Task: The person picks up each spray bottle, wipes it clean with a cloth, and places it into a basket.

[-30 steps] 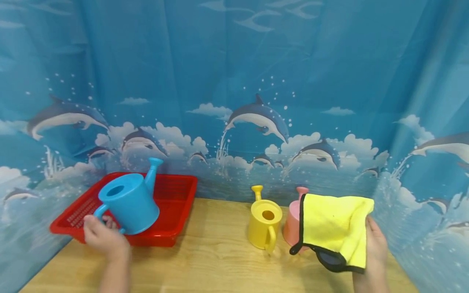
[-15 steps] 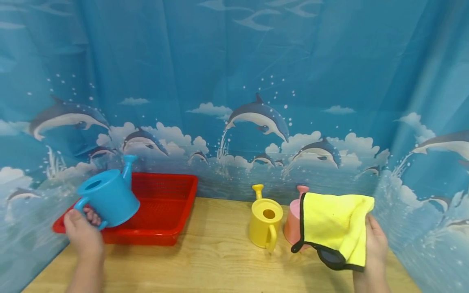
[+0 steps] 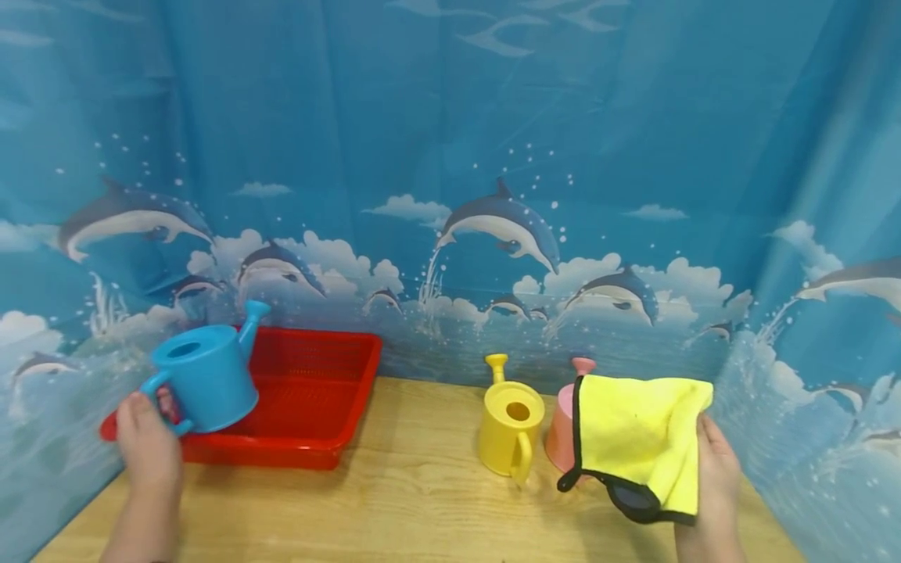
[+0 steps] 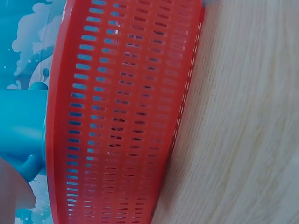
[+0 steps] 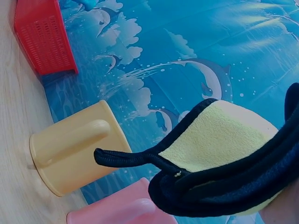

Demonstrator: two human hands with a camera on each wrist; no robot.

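Note:
My left hand [image 3: 149, 442] grips the handle of a blue watering can [image 3: 207, 383], which is over the left part of a red basket [image 3: 320, 456]. In the left wrist view the blue can [image 4: 21, 121] shows above the basket's slotted wall [image 4: 117, 112]. A folded yellow cloth [image 3: 637, 438] with black edging and a hanging loop is held by my right hand [image 3: 718, 477]. Behind the cloth stands a pink watering can [image 3: 561, 430], partly hidden. Beside it a yellow watering can [image 3: 501, 438] stands upright on the table, its spout pointing away from me.
The wooden table [image 3: 422, 500] runs up to a blue dolphin-print curtain [image 3: 450, 156] at the back and sides. Between the basket and the yellow can lies a stretch of bare wood.
My left hand has carried the blue watering can leftward over the basket and slightly down, turning it more upright. The right hand and cloth have stayed nearly still.

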